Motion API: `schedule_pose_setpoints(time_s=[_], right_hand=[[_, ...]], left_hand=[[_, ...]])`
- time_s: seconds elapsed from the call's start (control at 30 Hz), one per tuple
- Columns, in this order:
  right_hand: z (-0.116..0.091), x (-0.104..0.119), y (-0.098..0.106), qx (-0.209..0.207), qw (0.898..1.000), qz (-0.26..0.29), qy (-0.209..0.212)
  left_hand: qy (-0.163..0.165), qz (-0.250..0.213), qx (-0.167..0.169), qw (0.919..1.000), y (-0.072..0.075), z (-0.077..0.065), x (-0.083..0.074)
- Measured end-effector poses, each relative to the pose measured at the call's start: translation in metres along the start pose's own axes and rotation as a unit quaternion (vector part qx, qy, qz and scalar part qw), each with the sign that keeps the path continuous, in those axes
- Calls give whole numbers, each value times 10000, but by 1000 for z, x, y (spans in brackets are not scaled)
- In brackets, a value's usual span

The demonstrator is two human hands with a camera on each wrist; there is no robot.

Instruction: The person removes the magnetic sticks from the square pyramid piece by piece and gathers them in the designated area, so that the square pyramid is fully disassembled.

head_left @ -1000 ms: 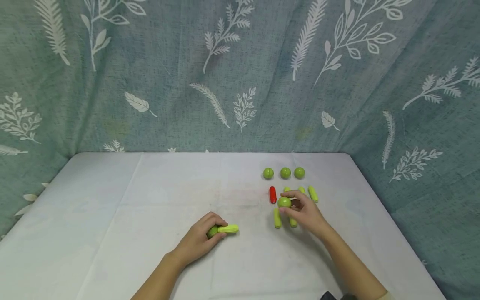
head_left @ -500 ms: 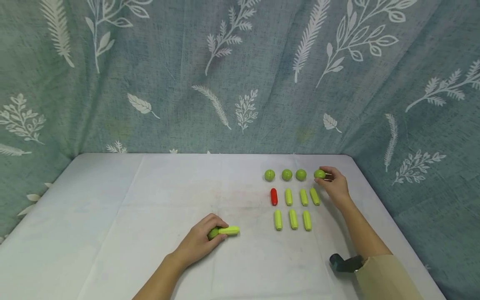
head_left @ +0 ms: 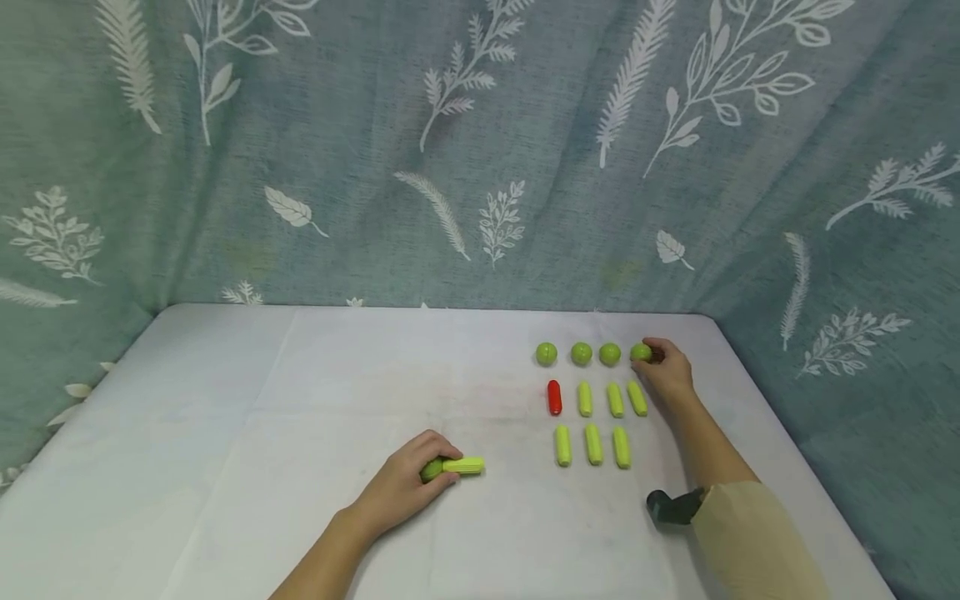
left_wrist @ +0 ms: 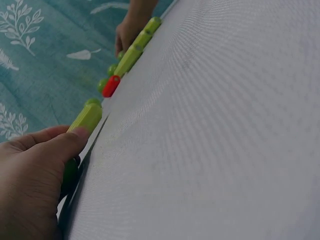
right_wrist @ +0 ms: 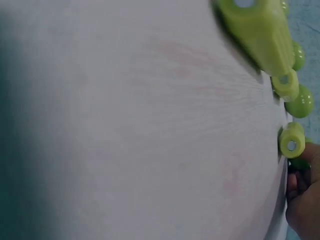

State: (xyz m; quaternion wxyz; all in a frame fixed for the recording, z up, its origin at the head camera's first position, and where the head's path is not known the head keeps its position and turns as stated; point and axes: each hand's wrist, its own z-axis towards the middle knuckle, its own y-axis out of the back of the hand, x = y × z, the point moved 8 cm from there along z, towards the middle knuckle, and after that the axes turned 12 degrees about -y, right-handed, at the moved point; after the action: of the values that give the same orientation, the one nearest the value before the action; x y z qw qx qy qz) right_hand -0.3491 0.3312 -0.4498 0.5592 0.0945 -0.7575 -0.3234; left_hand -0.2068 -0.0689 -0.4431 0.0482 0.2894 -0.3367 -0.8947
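In the head view, my left hand (head_left: 408, 483) rests on the white cloth. Its fingers and thumb hold a yellow-green ribbed stick (head_left: 465, 466) together with a green rounded piece (head_left: 431, 470), which the fingers partly cover. The left wrist view shows the thumb pressed against that stick (left_wrist: 86, 118). At the back right, my right hand (head_left: 667, 372) pinches a green ball (head_left: 641, 352) at the right end of a row of similar green balls (head_left: 581, 354). That hand (right_wrist: 305, 210) appears only partly in the right wrist view, beside a yellow-green stick (right_wrist: 292, 142).
In front of the balls, a red capsule-shaped piece (head_left: 554, 397) starts a row with three yellow-green sticks (head_left: 616, 400). Three more sticks (head_left: 593, 444) lie nearer. A dark device (head_left: 671, 507) juts from the right sleeve. A patterned curtain (head_left: 360, 167) stands behind the table.
My right hand has carried the green ball from over the sticks to the back row's right end, then slightly toward its neighbour. My left hand keeps its hold; the head view shifts a little.
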Motion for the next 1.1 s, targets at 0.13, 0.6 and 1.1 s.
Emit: schedule_pose_setpoints(time_s=[0.13, 0.6, 1.1], right_hand=[[-1, -1, -1, -32, 10000, -34, 46], [-45, 13, 13, -55, 9980, -447, 442], [-132, 68, -49, 1094, 9741, -109, 1978]], left_hand=[[80, -2, 49, 10000, -2, 0, 1], [778, -1114, 516, 9894, 8, -8, 19], [642, -1198, 231, 9904, 28, 0, 5]])
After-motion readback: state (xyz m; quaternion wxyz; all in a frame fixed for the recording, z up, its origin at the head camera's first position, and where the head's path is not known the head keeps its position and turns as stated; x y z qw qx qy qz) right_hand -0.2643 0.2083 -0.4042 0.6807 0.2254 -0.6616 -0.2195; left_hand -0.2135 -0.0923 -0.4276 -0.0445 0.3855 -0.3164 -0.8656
